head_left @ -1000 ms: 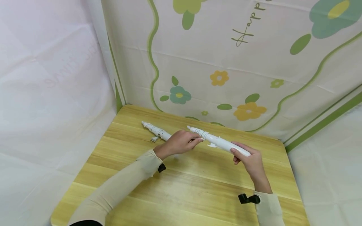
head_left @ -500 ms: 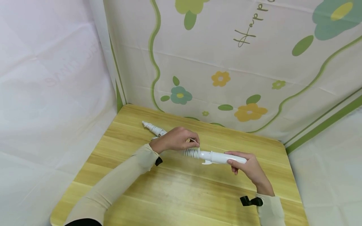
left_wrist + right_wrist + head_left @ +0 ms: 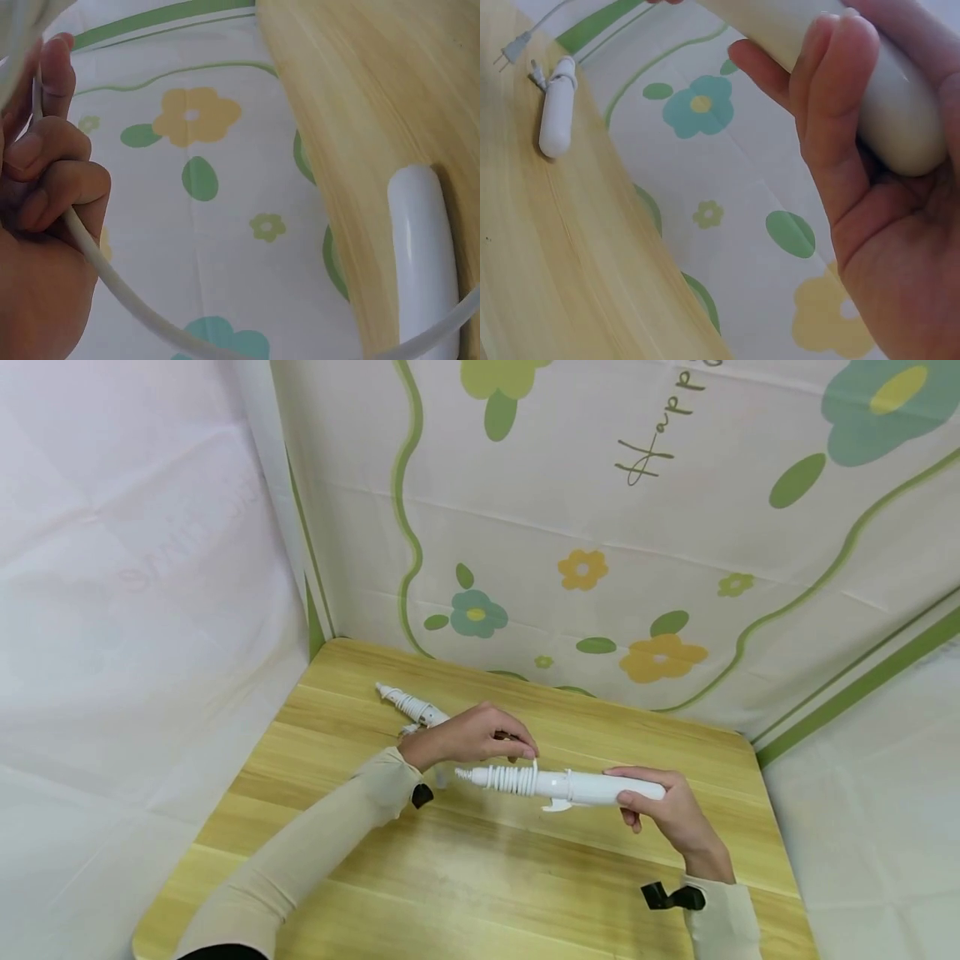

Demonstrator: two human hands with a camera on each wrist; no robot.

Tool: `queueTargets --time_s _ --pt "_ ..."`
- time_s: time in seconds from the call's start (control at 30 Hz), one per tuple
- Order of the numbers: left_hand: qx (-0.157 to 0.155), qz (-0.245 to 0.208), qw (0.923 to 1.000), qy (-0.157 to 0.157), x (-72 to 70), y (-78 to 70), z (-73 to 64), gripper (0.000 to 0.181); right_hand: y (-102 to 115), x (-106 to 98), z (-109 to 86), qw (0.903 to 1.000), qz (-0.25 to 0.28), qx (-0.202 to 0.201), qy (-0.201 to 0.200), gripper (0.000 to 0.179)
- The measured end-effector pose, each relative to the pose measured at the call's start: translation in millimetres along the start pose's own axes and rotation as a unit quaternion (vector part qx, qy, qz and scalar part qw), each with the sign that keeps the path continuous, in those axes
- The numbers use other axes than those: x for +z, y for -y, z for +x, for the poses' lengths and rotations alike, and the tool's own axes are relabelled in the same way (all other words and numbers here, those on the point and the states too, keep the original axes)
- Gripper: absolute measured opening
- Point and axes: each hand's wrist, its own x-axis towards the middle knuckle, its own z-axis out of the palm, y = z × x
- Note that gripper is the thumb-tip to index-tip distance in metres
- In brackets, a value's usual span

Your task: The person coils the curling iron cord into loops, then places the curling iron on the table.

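My right hand (image 3: 667, 806) grips the smooth rounded end of a white wand-shaped electric appliance (image 3: 592, 787), held above the table and nearly level. Its tapered tip points left, and a small tab sticks out from its near side. Several loops of white power cord (image 3: 512, 780) wind round the narrow part. My left hand (image 3: 480, 733), just above the loops, pinches the free cord, which runs through its curled fingers in the left wrist view. A two-pin plug (image 3: 514, 51) hangs on a cord in the right wrist view. Behind my left hand lies a similar white appliance (image 3: 412, 704).
The wood-grain table (image 3: 465, 877) backs onto a white curtain (image 3: 525, 510) printed with flowers. Another white curtain (image 3: 150, 652) hangs at the left. A second plug (image 3: 536, 75) lies beside the far appliance, whose cord is wrapped round it.
The held appliance has tipped from a slant to nearly level, its tip coming down and nearer. My left hand keeps the cord and is above the loops now. The far appliance stays put.
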Motion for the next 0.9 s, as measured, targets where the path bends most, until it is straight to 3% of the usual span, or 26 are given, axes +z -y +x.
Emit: queueTargets --time_s 0.43,0.57,0.6,0.63,0.7,0.83,0.87,0.9 --pt "0.006 -0.091 0.9957 -0.011 14.5 9.4 0.6 0.021 1.8 1.3 2.4 0.9980 0.050 -0.036 0.009 0.046" --pt "0.009 -0.118 0.9921 -0.040 21.4 10.6 0.4 0.023 0.7 2.1 4.7 0.9933 0.089 -0.073 0.005 0.042" --pt "0.004 -0.137 0.9891 -0.054 24.4 11.2 -0.1 0.024 1.0 2.7 5.5 0.9911 0.103 -0.084 -0.001 0.041" --pt "-0.009 -0.182 0.9814 -0.061 28.3 12.2 0.0 0.024 1.3 3.4 6.4 0.9892 0.114 -0.091 -0.013 0.041" --pt "-0.018 -0.197 0.9760 -0.090 36.4 14.6 -0.5 0.024 3.7 5.4 8.8 0.9849 0.138 -0.093 -0.048 0.040" --pt "-0.062 -0.172 0.9740 -0.134 50.9 15.9 1.5 0.028 8.6 10.2 13.3 0.9762 0.153 -0.069 -0.137 0.041" --pt "-0.063 -0.129 0.9789 -0.145 53.0 16.2 2.1 0.030 9.2 11.4 14.6 0.9729 0.160 -0.066 -0.154 0.040" --pt "-0.068 -0.119 0.9791 -0.150 54.9 16.3 3.0 0.032 9.7 12.3 15.6 0.9702 0.162 -0.066 -0.167 0.039"
